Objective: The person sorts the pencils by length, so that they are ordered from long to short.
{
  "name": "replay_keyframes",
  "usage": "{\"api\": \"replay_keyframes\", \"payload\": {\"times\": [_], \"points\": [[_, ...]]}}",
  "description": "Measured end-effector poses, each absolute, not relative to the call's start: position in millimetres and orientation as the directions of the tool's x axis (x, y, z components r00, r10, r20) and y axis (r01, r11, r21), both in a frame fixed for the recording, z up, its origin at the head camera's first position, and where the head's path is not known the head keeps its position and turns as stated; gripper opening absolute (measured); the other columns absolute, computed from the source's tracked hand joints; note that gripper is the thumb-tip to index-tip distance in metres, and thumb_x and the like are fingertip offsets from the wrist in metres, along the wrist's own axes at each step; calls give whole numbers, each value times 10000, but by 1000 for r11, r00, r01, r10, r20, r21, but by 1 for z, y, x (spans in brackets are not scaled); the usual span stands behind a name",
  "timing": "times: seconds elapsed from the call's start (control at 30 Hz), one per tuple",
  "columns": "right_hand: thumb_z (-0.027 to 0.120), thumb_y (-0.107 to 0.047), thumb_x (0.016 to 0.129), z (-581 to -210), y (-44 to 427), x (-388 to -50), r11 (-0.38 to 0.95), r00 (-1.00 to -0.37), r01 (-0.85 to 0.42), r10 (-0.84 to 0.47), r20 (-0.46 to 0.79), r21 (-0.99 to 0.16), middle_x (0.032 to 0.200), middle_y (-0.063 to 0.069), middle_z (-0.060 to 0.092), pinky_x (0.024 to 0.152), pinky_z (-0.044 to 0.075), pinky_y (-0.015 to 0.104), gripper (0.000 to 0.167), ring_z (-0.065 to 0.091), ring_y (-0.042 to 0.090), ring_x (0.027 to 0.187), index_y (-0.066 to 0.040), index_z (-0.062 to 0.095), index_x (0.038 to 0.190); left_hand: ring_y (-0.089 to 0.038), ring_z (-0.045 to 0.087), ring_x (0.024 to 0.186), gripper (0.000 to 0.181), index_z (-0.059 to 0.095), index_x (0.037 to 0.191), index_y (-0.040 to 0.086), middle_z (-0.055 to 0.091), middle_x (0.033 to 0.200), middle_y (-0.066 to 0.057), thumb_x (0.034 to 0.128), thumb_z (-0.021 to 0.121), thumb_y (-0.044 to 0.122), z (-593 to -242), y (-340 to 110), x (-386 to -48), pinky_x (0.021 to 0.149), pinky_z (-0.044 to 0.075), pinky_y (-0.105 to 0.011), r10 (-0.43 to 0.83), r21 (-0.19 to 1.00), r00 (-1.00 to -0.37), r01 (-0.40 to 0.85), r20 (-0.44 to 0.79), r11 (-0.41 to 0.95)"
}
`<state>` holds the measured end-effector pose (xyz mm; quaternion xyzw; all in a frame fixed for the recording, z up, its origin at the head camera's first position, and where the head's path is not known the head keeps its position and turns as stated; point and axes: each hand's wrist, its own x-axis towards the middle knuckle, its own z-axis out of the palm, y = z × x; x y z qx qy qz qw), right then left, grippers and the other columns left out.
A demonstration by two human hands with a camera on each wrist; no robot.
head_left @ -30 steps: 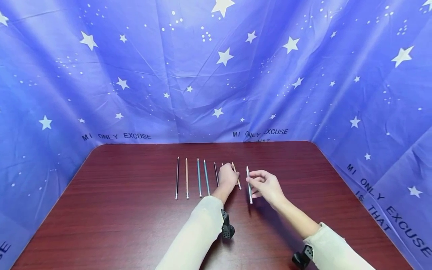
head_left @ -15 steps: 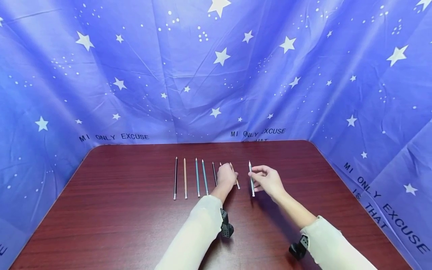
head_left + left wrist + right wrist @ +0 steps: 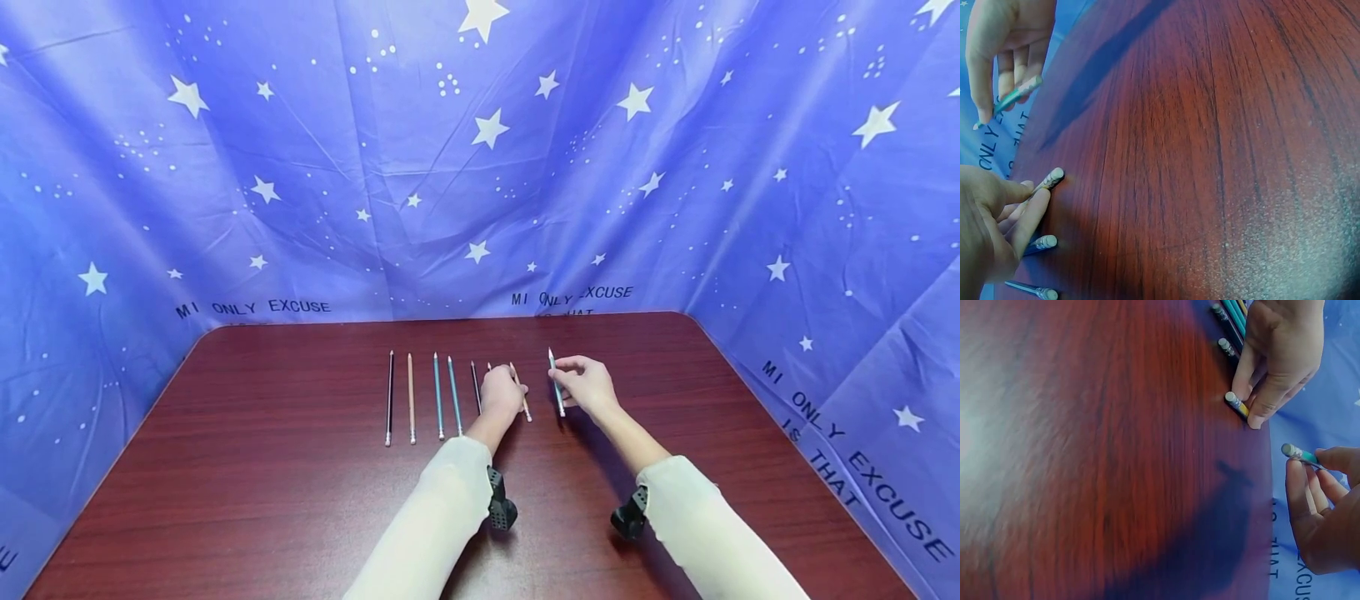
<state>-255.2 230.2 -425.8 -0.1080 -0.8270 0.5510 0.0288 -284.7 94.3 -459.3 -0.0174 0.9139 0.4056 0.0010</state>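
In the head view my left hand (image 3: pixel 501 392) pinches a yellow pencil (image 3: pixel 527 408) at the right end of a row. The right wrist view also shows this yellow pencil (image 3: pixel 1238 406) between its thumb and fingers. My right hand (image 3: pixel 591 385) holds a teal pencil (image 3: pixel 557 390) between thumb and fingertips, raised above the table, with its white eraser end toward me. Left of my hands lie a black pencil (image 3: pixel 389 400), a tan pencil (image 3: pixel 411 400), two teal pencils (image 3: pixel 438 396) and another black pencil (image 3: pixel 475 385). One more is mostly hidden behind my left hand.
A dark red wood-grain table (image 3: pixel 262 483) fills the lower view, its far corners rounded. Blue star-printed cloth (image 3: pixel 337 167) hangs behind it and along both sides. A black wrist camera (image 3: pixel 501 504) sits on the left sleeve, another (image 3: pixel 630 512) on the right.
My right hand has carried the teal pencil farther from me across the table. The left hand keeps its place on the yellow pencil, and the head view has shifted slightly.
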Motion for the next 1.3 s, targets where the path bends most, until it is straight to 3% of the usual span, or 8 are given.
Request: {"api": "replay_keyframes", "payload": {"times": [0.33,0.53,0.7,0.9,1.17,1.3], "points": [[667,-136,842,-445,224,-272,409,-970,166,234,-73,-897,777,93,679,468,567,253,277,577,75,498,13,648,1075,-246,668,764,183,697,969,85,701,809,-57,800,725,151,-456,93,-282,685,565,-257,-14,717,-1000,-15,-8,697],[670,-158,839,-450,221,-275,441,-962,206,257,-97,-873,812,123,693,467,562,242,264,581,85,506,-12,677,1058,-243,661,736,153,689,915,72,685,759,-54,788,733,145,-458,94,-282,652,556,-267,-20,708,-1000,-8,8,706],[672,-158,837,-455,220,-279,467,-960,202,268,-80,-861,773,123,687,447,549,241,236,564,91,491,-20,690,1028,-269,660,773,136,683,881,84,684,779,-52,783,737,161,-459,96,-282,666,553,-320,-38,706,-999,-19,11,708],[684,-199,835,-462,218,-281,549,-965,196,257,-59,-812,706,61,665,423,503,223,231,533,92,454,-48,703,1008,-268,661,759,161,686,913,87,689,786,-50,782,739,164,-457,96,-282,657,556,-301,-39,715,-999,-31,-5,699],[686,-296,813,-465,211,-282,711,-956,205,294,19,-673,934,50,729,608,487,318,207,653,206,844,-159,744,957,-251,662,764,134,673,864,77,690,788,-56,781,739,159,-456,94,-281,662,553,-295,-19,704,-1000,-11,4,710],[691,-298,811,-466,209,-282,715,-950,219,310,21,-663,940,51,730,644,508,350,207,658,221,883,-151,746,946,-243,664,781,130,670,851,74,691,794,-58,778,740,156,-455,94,-281,680,555,-301,-10,696,-1000,4,17,718]]}}
